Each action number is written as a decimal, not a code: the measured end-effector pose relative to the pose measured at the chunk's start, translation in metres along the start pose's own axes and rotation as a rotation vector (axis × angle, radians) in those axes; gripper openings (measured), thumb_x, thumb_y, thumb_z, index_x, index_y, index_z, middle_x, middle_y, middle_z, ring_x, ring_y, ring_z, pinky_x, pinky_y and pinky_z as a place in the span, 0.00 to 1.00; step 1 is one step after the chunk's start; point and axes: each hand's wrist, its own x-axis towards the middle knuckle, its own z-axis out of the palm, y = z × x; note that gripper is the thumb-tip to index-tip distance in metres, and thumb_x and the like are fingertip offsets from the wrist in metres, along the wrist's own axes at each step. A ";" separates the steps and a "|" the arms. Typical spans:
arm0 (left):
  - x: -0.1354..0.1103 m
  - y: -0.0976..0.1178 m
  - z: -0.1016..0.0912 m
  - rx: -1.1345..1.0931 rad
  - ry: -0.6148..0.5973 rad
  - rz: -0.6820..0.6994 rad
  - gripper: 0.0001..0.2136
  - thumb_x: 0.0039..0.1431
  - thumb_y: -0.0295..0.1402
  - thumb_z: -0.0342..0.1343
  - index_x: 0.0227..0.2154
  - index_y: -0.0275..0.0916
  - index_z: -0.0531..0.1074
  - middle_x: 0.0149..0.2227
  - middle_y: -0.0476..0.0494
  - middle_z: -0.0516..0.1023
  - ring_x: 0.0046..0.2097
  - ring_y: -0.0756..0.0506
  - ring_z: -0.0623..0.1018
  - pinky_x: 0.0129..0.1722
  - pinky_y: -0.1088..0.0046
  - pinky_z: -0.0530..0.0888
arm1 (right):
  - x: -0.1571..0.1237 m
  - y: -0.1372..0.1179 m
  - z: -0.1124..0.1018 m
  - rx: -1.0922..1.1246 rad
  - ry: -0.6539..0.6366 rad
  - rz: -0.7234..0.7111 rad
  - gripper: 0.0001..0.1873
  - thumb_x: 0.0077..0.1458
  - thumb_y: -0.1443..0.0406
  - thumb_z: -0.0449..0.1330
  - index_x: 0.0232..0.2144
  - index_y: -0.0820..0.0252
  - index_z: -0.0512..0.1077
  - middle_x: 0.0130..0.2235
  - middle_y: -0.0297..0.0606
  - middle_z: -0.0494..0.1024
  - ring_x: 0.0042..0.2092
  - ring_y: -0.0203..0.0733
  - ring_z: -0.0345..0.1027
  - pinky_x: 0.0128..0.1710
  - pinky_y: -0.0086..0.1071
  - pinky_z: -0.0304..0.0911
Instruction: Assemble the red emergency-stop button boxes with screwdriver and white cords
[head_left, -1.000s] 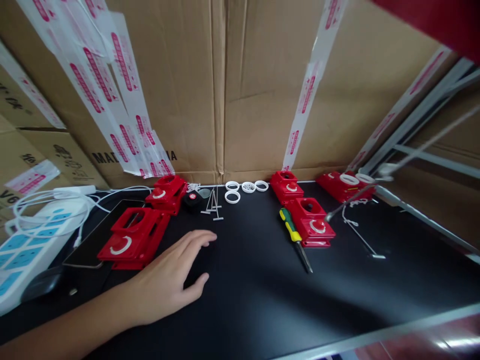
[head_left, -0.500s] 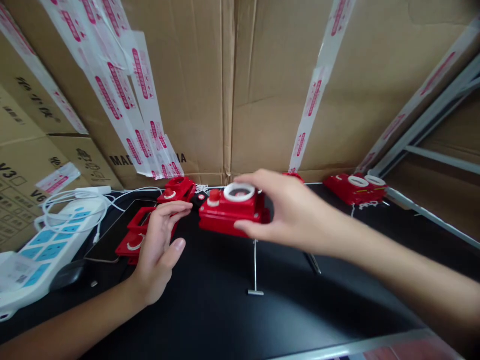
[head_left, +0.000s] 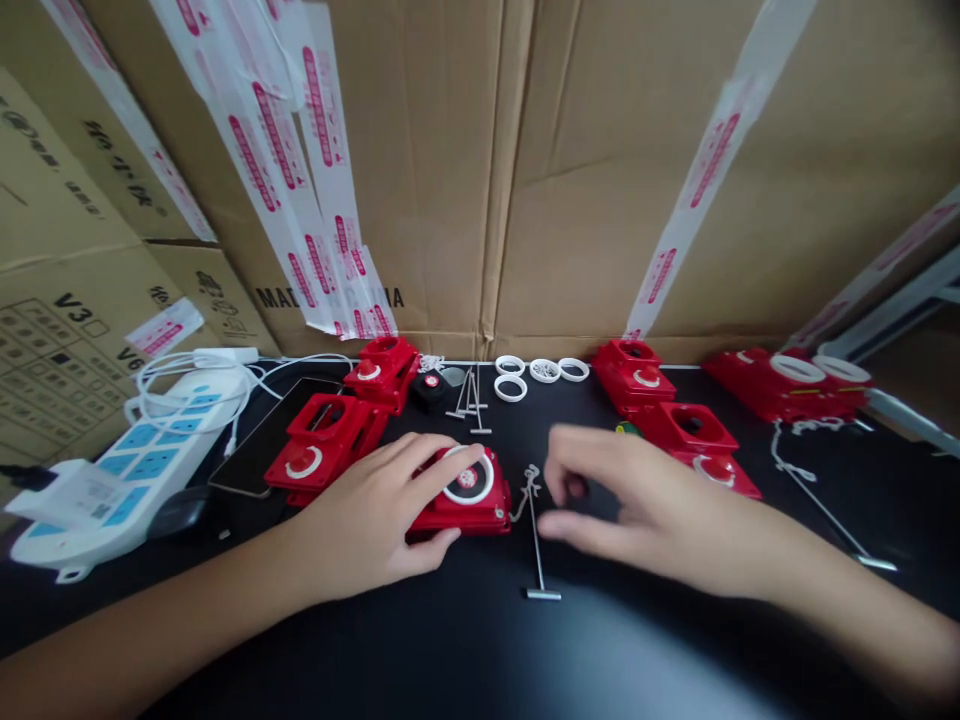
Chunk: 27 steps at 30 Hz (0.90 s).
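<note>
My left hand (head_left: 371,515) lies over a red break-glass alarm box (head_left: 476,518) on the black table, fingers across its top and thumb along the near side. A white ring (head_left: 490,478) surrounds its round black window with a red-and-white mark; the box's left part is hidden beneath my fingers. From its right end a small chain (head_left: 523,492) leads to a thin metal hammer (head_left: 538,560) lying on the table. Just right of the chain, my right hand (head_left: 626,500) holds nothing, its fingers curled and its thumb apart from them.
More red boxes stand left (head_left: 324,430), right (head_left: 694,430) and far right (head_left: 787,385). Behind are loose white rings (head_left: 510,388), several metal hammers (head_left: 480,415) and a small black item (head_left: 431,390). A power strip (head_left: 127,480) and dark tablet (head_left: 259,445) lie left; cardboard (head_left: 585,200) walls the back.
The red box came down from my right hand to the table, where my left hand now lies on it. My right hand has let go and drawn right. The view has shifted.
</note>
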 end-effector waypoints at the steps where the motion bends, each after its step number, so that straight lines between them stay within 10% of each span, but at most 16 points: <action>1: 0.000 0.001 -0.002 0.032 0.019 0.003 0.35 0.66 0.29 0.62 0.74 0.44 0.63 0.67 0.32 0.75 0.64 0.30 0.80 0.64 0.46 0.81 | -0.004 0.002 0.003 -0.021 -0.076 0.016 0.19 0.70 0.48 0.68 0.36 0.54 0.72 0.37 0.32 0.78 0.35 0.40 0.70 0.35 0.35 0.64; 9: -0.003 0.011 -0.006 0.257 0.151 -0.001 0.32 0.58 0.27 0.60 0.67 0.32 0.69 0.68 0.22 0.73 0.70 0.22 0.73 0.67 0.35 0.77 | -0.021 0.011 0.043 -0.391 -0.145 0.017 0.08 0.53 0.73 0.62 0.34 0.56 0.72 0.36 0.37 0.77 0.35 0.47 0.72 0.36 0.40 0.62; 15: -0.001 0.019 0.005 0.314 0.015 0.334 0.24 0.68 0.23 0.61 0.66 0.37 0.77 0.68 0.36 0.80 0.72 0.27 0.73 0.75 0.37 0.69 | -0.014 0.013 0.048 -0.464 0.086 0.047 0.10 0.68 0.57 0.62 0.36 0.57 0.72 0.35 0.40 0.76 0.33 0.50 0.72 0.33 0.42 0.61; 20: 0.002 0.019 0.006 0.298 0.025 0.304 0.15 0.70 0.23 0.60 0.56 0.35 0.83 0.61 0.37 0.86 0.66 0.29 0.80 0.74 0.38 0.71 | -0.008 0.021 0.062 -0.500 0.175 0.064 0.07 0.53 0.73 0.63 0.32 0.57 0.71 0.34 0.39 0.75 0.33 0.49 0.70 0.36 0.43 0.62; 27: 0.003 0.017 0.004 0.303 0.040 0.289 0.13 0.72 0.24 0.58 0.53 0.35 0.83 0.59 0.40 0.87 0.66 0.29 0.79 0.73 0.37 0.71 | -0.001 0.037 0.055 -0.361 0.192 -0.066 0.03 0.67 0.70 0.63 0.42 0.58 0.77 0.42 0.42 0.80 0.42 0.49 0.75 0.43 0.41 0.69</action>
